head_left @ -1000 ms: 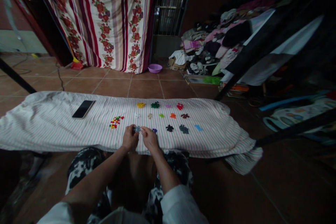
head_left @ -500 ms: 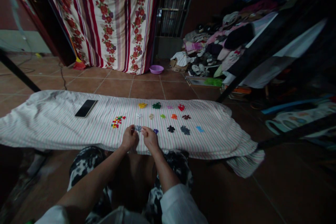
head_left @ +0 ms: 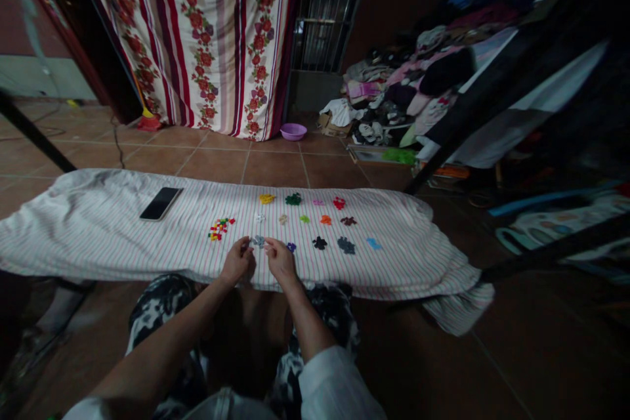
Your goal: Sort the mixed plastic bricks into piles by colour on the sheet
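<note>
On the striped cloth (head_left: pixel 138 243), my left hand (head_left: pixel 238 261) is at the left side of a small grey pile (head_left: pixel 258 241), fingertips drawn together. My right hand (head_left: pixel 280 260) is at the pile's right side, its thumb and finger pinched. Anything between the fingers of either hand is too small to make out. Just right of my right hand lies a dark blue pile (head_left: pixel 291 247), partly hidden. A mixed pile of red, yellow and green pieces (head_left: pixel 220 229) lies to the left. Black (head_left: pixel 319 243), dark grey (head_left: pixel 346 245) and light blue (head_left: pixel 374 243) piles lie further right.
A phone (head_left: pixel 161 203) lies at the left of the cloth. Behind are yellow (head_left: pixel 266 199), dark green (head_left: pixel 293 199), red (head_left: pixel 338 203), orange (head_left: pixel 325 219) and brown (head_left: pixel 348 221) piles. A purple basin (head_left: pixel 293 131) stands on the floor beyond.
My left hand has moved slightly left and down, away from the grey pile. My right hand has stayed nearly in place.
</note>
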Available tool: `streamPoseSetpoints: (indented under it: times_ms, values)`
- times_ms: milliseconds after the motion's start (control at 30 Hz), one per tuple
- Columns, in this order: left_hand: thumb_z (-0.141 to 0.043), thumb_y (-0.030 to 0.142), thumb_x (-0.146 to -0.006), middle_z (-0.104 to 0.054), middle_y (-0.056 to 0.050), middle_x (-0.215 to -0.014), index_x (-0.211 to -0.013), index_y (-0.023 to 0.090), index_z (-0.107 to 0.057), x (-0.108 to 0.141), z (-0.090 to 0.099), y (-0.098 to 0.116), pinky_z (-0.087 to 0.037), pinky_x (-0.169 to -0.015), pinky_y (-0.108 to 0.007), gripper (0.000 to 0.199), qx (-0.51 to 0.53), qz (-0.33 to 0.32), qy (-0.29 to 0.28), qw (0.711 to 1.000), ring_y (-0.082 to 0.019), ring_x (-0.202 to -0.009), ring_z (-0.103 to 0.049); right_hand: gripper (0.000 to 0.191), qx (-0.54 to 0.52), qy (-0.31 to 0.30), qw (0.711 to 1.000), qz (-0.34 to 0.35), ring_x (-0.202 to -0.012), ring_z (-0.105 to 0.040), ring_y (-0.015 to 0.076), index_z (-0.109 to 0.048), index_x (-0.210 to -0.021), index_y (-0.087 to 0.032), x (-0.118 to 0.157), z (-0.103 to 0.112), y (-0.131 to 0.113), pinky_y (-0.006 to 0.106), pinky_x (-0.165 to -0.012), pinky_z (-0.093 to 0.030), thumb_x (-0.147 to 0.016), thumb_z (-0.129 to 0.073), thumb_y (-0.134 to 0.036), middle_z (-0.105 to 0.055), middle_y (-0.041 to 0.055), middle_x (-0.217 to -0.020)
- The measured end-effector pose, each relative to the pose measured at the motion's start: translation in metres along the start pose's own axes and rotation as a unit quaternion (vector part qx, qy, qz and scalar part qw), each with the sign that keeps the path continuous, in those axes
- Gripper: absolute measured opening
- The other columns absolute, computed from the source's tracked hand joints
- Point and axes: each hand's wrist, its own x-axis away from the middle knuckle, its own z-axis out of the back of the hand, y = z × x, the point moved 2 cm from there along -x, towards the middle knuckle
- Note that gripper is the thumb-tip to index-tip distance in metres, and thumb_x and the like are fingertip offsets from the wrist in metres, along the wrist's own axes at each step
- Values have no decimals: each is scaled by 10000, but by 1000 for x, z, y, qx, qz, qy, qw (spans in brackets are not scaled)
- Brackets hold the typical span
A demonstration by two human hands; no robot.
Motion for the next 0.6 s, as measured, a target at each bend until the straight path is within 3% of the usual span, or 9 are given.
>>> streamPoseSetpoints:
  times_ms: [100,267,467,600]
  values:
    - [-496,155,-773,-680,-98,-1093,-1137,165,-594,10,6,-2,-543,-920,-370,377,-9,-28,-12,999,-163,-994,-664,364,19,-2,1000,9,-928,-683,165,-694,-1048,-201,0,1,-1,295,-902,-523,-804,-457,-70,-727,59,-1023]
    - [-481,111,-729,-618,-103,-1233,-1088,179,-635,23,9,4,-461,-1058,-418,396,-40,-89,-32,995,-179,-1165,-584,349,59,-4,997,47,-978,-654,182,-721,-980,-205,1,2,-6,309,-934,-507,-790,-466,-60,-716,62,-996]
    - [-440,132,-784,-556,-119,-1331,-1230,179,-588,46,3,4,-424,-1103,-445,472,-81,-144,-45,985,-201,-1272,-509,334,72,-13,995,71,-985,-638,173,-730,-966,-232,8,5,-13,303,-946,-499,-819,-472,-78,-697,53,-1000]
    - [-358,133,-853,-466,-161,-1440,-1338,140,-507,68,1,-3,-436,-1093,-449,507,-219,-225,-42,948,-228,-1363,-419,273,78,-33,992,91,-980,-636,171,-724,-985,-223,13,6,-16,291,-916,-507,-860,-494,-146,-686,60,-1007]
